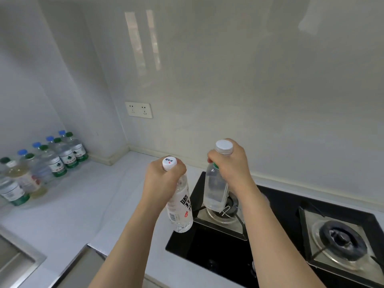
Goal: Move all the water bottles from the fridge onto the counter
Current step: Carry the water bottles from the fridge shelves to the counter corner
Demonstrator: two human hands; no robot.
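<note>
Both hands, left and right, hold bottles above the stove.

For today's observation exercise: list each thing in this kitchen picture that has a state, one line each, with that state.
Left hand: grips a bottle by its neck.
Right hand: grips a bottle by its neck.
Left bottle: capped, held, tilted.
Right bottle: capped, held above the hob.
Corner bottles: upright, capped, grouped on the counter.
Hob: no flame visible.
Socket: nothing plugged in.

Both hands — left hand, right hand — extended forward, fingers curled
</note>
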